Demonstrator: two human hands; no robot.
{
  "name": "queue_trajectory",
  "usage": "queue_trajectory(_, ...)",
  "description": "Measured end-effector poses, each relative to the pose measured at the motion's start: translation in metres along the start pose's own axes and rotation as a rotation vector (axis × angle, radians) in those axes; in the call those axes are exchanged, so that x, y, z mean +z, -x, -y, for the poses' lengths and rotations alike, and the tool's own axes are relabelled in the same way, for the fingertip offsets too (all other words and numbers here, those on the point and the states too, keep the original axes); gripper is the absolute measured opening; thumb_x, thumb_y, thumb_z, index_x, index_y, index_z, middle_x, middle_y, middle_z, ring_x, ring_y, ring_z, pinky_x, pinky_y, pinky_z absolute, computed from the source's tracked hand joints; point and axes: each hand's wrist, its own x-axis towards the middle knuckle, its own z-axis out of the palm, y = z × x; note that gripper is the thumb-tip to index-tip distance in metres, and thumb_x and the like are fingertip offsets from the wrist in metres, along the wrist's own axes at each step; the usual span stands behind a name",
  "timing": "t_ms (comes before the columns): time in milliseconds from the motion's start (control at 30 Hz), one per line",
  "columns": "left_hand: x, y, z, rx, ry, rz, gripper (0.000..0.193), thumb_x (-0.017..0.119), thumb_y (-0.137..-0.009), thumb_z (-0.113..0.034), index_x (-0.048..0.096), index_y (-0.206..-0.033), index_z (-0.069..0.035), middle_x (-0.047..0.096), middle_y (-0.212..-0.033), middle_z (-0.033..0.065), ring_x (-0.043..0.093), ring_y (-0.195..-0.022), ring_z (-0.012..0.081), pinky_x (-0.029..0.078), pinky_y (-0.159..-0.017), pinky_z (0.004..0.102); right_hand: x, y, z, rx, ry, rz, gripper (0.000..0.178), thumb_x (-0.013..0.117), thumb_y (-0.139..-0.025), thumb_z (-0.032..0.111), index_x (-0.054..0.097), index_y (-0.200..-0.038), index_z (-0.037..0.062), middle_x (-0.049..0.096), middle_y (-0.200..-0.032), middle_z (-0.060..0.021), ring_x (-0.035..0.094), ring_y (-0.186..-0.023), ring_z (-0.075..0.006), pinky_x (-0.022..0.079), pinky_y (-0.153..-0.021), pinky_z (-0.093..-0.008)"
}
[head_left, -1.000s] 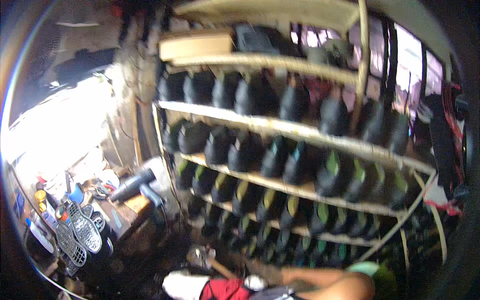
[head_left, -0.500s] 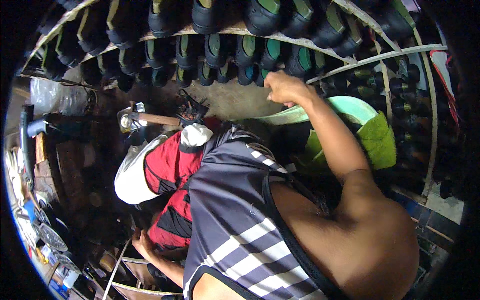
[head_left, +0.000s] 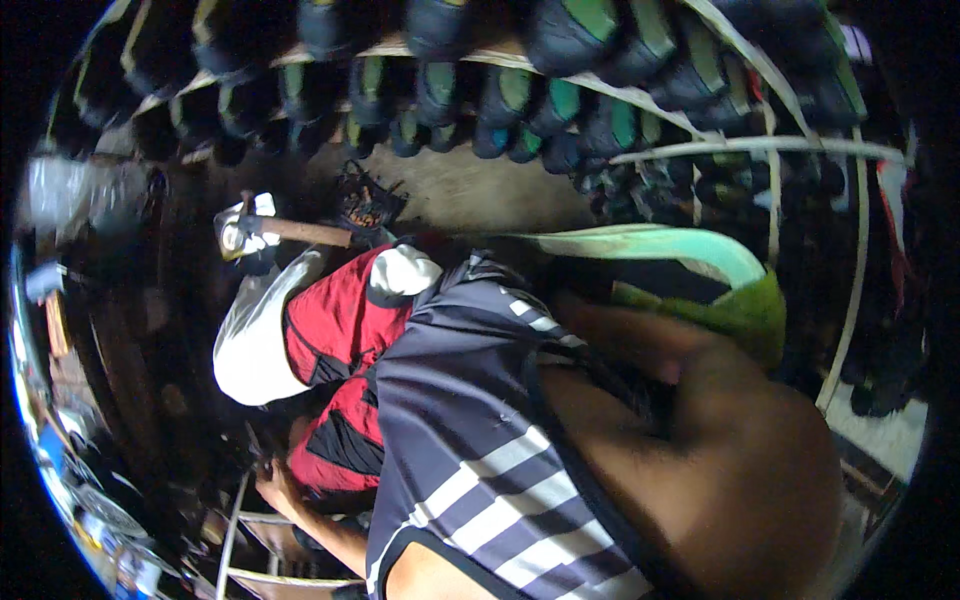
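Observation:
At the lower left, my left hand (head_left: 275,483) is closed around a thin, dark, pointed tool (head_left: 253,437) whose kind I cannot make out, beside the leg of my red and black shorts (head_left: 340,445). My right arm is bent, its forearm (head_left: 630,328) in shadow by my side. The fingers of my right hand are lost in the dark there, so what they touch is hidden. Next to that forearm are a curved pale green rim (head_left: 690,245) and a bright green cloth (head_left: 755,315).
Racks of dark shoes with green insides (head_left: 505,95) run across the top and right. A hammer with a wooden handle (head_left: 300,232) lies beyond my knees, near a dark heap of small bits (head_left: 365,205). A clear plastic bag (head_left: 75,195) is at the far left.
My right hand has drawn back from below the shoe rack to my side, and its arm has folded. My left hand stays low with the thin tool. The view has shifted slightly.

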Motion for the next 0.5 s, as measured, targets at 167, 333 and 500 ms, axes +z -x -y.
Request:
queue_trajectory(167,0.034,0.088,0.006,-0.119,0.373,-0.624,0.042,0.063,-0.110,-0.027,0.071,-0.136,0.006,0.068,-0.146,0.0220,0.066,-0.130,0.0314,0.047,-0.115,0.0402,0.019,-0.075,0.033,-0.166,0.128,0.075,0.031,0.082,-0.090,0.012,0.076,-0.115,-0.0055,0.076,-0.106,-0.0188,0.077,-0.082,-0.0271,0.061,-0.074,-0.0404)
queue_trajectory(333,0.114,0.234,0.044,-0.877,0.885,-0.068,0.044,0.070,-0.105,-0.031,0.070,-0.144,-0.010,0.075,-0.128,0.0105,0.073,-0.102,0.0161,0.052,-0.073,0.0290,-0.008,-0.059,0.036,-0.124,0.283,0.320,0.024,0.081,-0.091,0.011,0.079,-0.111,-0.0037,0.077,-0.096,-0.0148,0.075,-0.078,-0.0217,0.059,-0.067,-0.0363)
queue_trajectory(500,0.186,0.356,0.074,-0.977,0.959,0.268,0.062,0.077,-0.100,-0.037,0.063,-0.153,-0.008,0.075,-0.120,0.0069,0.067,-0.096,0.0155,0.050,-0.070,0.0313,-0.103,-0.005,0.098,0.158,0.457,0.468,0.018,0.080,-0.093,0.010,0.082,-0.106,-0.0020,0.078,-0.087,-0.0108,0.074,-0.074,-0.0163,0.057,-0.061,-0.0323)
